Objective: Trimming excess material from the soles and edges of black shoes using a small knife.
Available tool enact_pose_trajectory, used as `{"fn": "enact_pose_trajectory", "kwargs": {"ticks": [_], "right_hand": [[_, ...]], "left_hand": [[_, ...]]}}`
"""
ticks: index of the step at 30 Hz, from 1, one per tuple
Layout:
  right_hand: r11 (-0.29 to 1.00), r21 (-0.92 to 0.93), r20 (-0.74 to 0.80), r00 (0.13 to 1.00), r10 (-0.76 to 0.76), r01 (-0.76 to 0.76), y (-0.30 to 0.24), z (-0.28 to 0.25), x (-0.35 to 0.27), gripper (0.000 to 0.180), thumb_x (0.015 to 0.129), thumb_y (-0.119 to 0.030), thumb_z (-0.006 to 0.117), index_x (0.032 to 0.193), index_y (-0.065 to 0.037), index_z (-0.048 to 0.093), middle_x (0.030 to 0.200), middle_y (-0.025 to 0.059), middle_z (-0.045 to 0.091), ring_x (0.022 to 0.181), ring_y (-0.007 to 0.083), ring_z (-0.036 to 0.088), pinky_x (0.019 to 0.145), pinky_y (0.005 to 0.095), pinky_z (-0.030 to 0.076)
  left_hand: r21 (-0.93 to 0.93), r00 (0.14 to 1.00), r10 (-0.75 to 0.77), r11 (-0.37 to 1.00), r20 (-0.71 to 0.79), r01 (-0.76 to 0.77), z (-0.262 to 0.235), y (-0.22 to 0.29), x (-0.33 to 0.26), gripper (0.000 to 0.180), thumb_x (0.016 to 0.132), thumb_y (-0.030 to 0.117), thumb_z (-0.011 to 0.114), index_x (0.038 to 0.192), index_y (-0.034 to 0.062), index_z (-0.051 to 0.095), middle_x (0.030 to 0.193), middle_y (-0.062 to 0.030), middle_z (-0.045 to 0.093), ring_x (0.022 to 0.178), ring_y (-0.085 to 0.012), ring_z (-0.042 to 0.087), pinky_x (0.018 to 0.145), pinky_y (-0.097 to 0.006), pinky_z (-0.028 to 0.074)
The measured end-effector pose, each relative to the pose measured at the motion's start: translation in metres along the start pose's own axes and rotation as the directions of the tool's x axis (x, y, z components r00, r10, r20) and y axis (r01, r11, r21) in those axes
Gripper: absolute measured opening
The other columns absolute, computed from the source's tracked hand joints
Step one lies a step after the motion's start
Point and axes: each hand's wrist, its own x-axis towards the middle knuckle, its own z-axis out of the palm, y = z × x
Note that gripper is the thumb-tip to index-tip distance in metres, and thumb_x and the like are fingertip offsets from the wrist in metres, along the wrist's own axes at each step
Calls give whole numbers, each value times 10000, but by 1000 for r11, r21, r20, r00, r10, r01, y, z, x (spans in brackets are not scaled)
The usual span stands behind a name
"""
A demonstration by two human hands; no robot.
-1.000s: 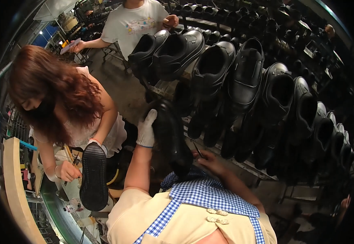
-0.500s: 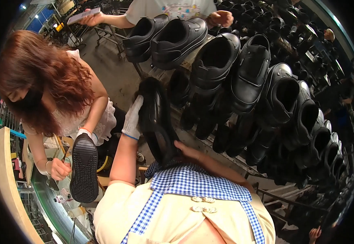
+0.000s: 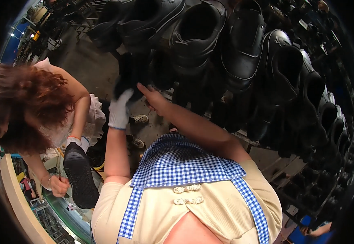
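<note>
A black shoe [image 3: 129, 75], mostly in shadow, is held out in front of me below the upper row of shoes. My left hand [image 3: 120, 110], in a white knit glove, is closed around its near end. At the shoe's right side is my bare right hand [image 3: 155, 99], one digit along the edge and the others curled lower, partly hidden in the dark. Just beyond, another dark shoe [image 3: 162, 69] stands close to the held one. Above them a large black shoe [image 3: 197, 30] sits on the rack.
Rows of black shoes [image 3: 244, 44] fill the rack ahead and to the right. At left a co-worker bends over a black shoe sole [image 3: 80, 175], with a gloved hand on the shoe. A curved pale board [image 3: 20, 199] edges the bench there. A sneaker [image 3: 141, 118] shows on the floor.
Both my hands have moved forward, away from my body, carrying the shoe toward the rack's lower part. My view has shifted, and the person standing at the back is out of it.
</note>
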Motion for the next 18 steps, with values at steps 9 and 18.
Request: {"fn": "enact_pose_trajectory", "kwargs": {"ticks": [9, 18], "right_hand": [[896, -429, 151, 987, -50, 111, 93, -41, -13, 538, 909, -458, 610, 1328, -126, 548, 955, 18, 685, 755, 144, 591, 634, 286, 461], [960, -129, -243, 947, 211, -247, 163, -179, -150, 487, 922, -389, 632, 1203, 8, 606, 925, 80, 654, 766, 147, 613, 742, 289, 478]], "left_hand": [[385, 957, 284, 878, 59, -284, -9, -28, 112, 563, 747, 40, 752, 1274, 55, 554, 1177, -92, 619, 1085, -175, 576, 920, -289, 475], [-119, 947, 321, 941, 17, -316, 14, -56, 124, 584, 858, 73, 668, 1386, 113, 423, 1304, -78, 524, 1158, -197, 538, 974, -326, 449]]}}
